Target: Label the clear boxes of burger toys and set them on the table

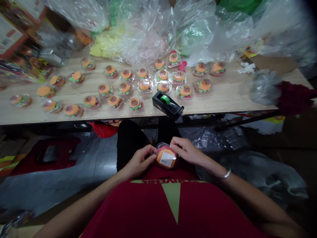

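Over my lap, a clear plastic box with a toy burger [165, 156] inside is held between both hands. Its orange bun side faces up and carries a white label. My left hand [142, 159] pinches the box's left edge with thumb and fingers. On the upper right edge, my right hand [185, 149] has its fingers closed on the rim; a silver bangle circles that wrist. Beyond my hands, a black tape dispenser [167, 103] with a green roll sits at the table's near edge.
Several boxed toy burgers [145, 85] stand in loose rows across the wooden table [223, 99]. Large clear plastic bags [148, 36] with yellow, pink and green pieces fill the far side. A clear bag [264, 87] lies at the right. A red stool [53, 153] is on the floor at left.
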Motion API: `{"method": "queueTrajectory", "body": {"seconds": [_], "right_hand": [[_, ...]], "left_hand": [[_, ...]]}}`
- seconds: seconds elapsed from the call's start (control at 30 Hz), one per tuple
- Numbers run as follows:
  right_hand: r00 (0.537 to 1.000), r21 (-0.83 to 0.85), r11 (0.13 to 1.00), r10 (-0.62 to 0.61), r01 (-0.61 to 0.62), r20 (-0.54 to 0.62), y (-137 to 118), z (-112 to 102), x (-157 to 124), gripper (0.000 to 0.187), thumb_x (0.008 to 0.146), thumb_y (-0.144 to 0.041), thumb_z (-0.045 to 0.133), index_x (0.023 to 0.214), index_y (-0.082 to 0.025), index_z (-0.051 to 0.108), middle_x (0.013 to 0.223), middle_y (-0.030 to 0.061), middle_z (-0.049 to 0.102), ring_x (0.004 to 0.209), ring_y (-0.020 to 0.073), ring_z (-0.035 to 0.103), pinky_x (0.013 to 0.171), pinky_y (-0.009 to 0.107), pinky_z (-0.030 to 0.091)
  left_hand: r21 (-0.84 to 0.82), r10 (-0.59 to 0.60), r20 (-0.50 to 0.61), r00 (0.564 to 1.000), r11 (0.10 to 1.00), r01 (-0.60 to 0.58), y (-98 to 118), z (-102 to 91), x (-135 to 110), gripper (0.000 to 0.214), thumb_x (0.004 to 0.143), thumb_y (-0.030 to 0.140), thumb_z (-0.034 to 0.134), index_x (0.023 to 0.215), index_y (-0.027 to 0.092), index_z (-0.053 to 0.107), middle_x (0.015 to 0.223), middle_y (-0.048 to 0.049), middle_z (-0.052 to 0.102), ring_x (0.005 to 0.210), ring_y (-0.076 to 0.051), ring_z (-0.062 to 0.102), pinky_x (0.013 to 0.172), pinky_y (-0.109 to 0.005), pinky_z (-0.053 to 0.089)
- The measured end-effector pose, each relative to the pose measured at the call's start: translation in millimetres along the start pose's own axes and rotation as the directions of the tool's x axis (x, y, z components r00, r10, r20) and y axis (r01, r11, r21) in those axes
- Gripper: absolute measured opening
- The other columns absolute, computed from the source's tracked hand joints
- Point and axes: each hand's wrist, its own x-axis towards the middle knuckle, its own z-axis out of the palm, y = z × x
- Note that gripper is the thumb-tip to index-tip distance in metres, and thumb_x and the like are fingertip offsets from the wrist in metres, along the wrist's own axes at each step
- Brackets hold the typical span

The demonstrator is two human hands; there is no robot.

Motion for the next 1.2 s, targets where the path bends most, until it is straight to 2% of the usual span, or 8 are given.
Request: {"method": "queueTrajectory", "body": {"seconds": [0.17, 0.23, 0.3, 0.4, 0.53, 0.67, 0.9, 1.2], "right_hand": [[0.993, 0.129, 0.991, 0.045, -0.031, -0.108, -2.8, 2.3, -7.1, 0.018, 0.092, -0.029, 0.045, 0.080, -0.017, 0.052, 0.073, -0.0003, 0.052, 0.065, 0.0117, 0.047, 0.058, 0.023, 0.037], [0.999, 0.198, 0.980, 0.012, -0.004, -0.038, -7.8, 4.3, -7.9, 0.013, 0.091, -0.026, 0.046, 0.099, -0.018, 0.052, 0.078, -0.0006, 0.053, 0.066, 0.0114, 0.048, 0.059, 0.023, 0.038], [0.998, 0.200, 0.980, -0.031, 0.021, 0.050, -12.2, 8.9, -8.7, 0.023, 0.088, -0.021, 0.050, 0.111, -0.019, 0.049, 0.078, -0.0016, 0.053, 0.066, 0.0111, 0.048, 0.058, 0.022, 0.038], [0.995, 0.160, 0.987, -0.033, 0.017, 0.098, -13.2, 18.1, -11.4, 0.025, 0.085, -0.017, 0.051, 0.111, -0.019, 0.051, 0.075, -0.0024, 0.054, 0.064, 0.0110, 0.048, 0.058, 0.022, 0.037], [0.996, 0.188, 0.981, -0.063, 0.049, 0.069, -10.6, 23.4, -14.0, 0.023, 0.091, -0.024, 0.047, 0.112, -0.018, 0.055, 0.093, 0.0037, 0.062, 0.082, 0.0151, 0.057, 0.072, 0.027, 0.044], [0.995, 0.135, 0.986, -0.097, 0.095, 0.009, -15.7, 19.1, -10.8, 0.018, 0.092, -0.027, 0.048, 0.098, -0.018, 0.063, 0.091, 0.0046, 0.064, 0.083, 0.0158, 0.059, 0.075, 0.028, 0.044], [0.990, 0.138, 0.981, -0.134, 0.138, -0.035, -17.8, 17.9, -8.2, 0.015, 0.088, -0.022, 0.054, 0.090, -0.017, 0.068, 0.079, 0.0032, 0.063, 0.073, 0.0138, 0.058, 0.067, 0.027, 0.043], [0.993, 0.186, 0.976, -0.101, 0.110, -0.054, -13.1, 20.2, -11.5, 0.016, 0.086, -0.023, 0.055, 0.088, -0.017, 0.070, 0.078, 0.0033, 0.064, 0.071, 0.0133, 0.058, 0.066, 0.026, 0.042]], "left_hand": [[0.137, 0.059, 0.086, 0.995, 0.988, -0.071, 9.7, -16.1, 7.2, 0.025, 0.090, 0.026, 0.043, 0.112, 0.018, 0.050, 0.086, -0.0025, 0.063, 0.078, -0.015, 0.056, 0.071, -0.026, 0.044], [0.193, 0.082, 0.163, 0.983, 0.975, -0.113, 26.0, -32.8, 16.3, 0.025, 0.090, 0.025, 0.043, 0.110, 0.018, 0.055, 0.090, -0.0035, 0.065, 0.081, -0.016, 0.058, 0.073, -0.027, 0.044], [0.298, 0.119, 0.248, 0.961, 0.935, -0.193, 44.0, -50.2, 24.5, 0.023, 0.089, 0.026, 0.047, 0.104, 0.017, 0.062, 0.093, -0.0046, 0.066, 0.085, -0.017, 0.059, 0.075, -0.027, 0.044], [0.291, 0.058, 0.347, 0.936, 0.942, -0.166, 55.6, -65.4, 28.3, 0.022, 0.087, 0.029, 0.051, 0.098, 0.017, 0.065, 0.087, -0.0042, 0.067, 0.079, -0.017, 0.059, 0.070, -0.025, 0.044], [0.069, -0.036, 0.249, 0.968, 0.997, 0.019, 33.4, -60.6, 21.6, 0.022, 0.083, 0.034, 0.057, 0.085, 0.013, 0.064, 0.074, -0.0024, 0.063, 0.067, -0.013, 0.055, 0.061, -0.023, 0.043], [0.008, -0.022, 0.103, 0.994, 1.000, 0.021, 16.1, -51.0, 13.9, 0.021, 0.082, 0.034, 0.060, 0.079, 0.014, 0.061, 0.074, -0.0012, 0.061, 0.068, -0.012, 0.053, 0.063, -0.023, 0.043], [0.023, -0.006, 0.125, 0.992, 1.000, 0.003, 28.0, -46.7, 8.5, 0.018, 0.084, 0.031, 0.057, 0.077, 0.014, 0.058, 0.071, 0.0010, 0.055, 0.064, -0.010, 0.047, 0.058, -0.021, 0.038], [0.014, -0.033, 0.140, 0.990, 0.999, 0.031, 25.5, -41.9, 12.8, 0.020, 0.083, 0.031, 0.057, 0.073, 0.014, 0.056, 0.067, 0.0019, 0.053, 0.061, -0.009, 0.045, 0.056, -0.021, 0.037]]}}
